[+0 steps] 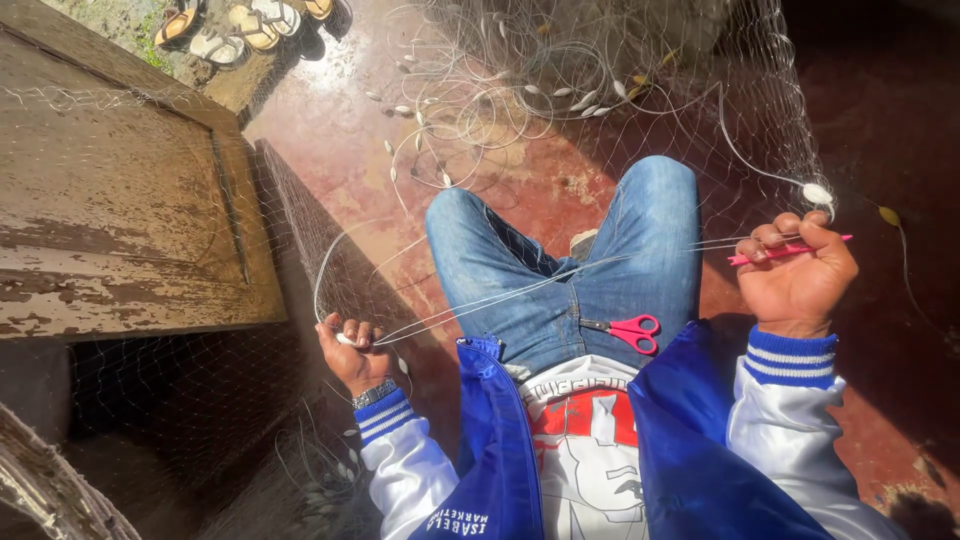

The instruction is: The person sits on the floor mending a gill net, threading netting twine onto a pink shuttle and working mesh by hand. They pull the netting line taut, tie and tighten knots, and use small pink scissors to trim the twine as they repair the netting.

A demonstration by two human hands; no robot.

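My left hand (352,352) is closed on a taut white line and a small white float of a thin fishing net (560,90). My right hand (795,270) is raised at the right and grips a pink netting needle (790,249) together with the other end of the line. The line (500,290) stretches between both hands across my blue jeans (560,270). A pair of red-handled scissors (628,330) lies on my lap. The net spreads over the red floor ahead, dotted with small white floats.
A worn brown wooden door (120,190) stands at the left with net draped near it. Several sandals (240,25) lie at the top left by a step. The red concrete floor (880,120) is in shadow at the right.
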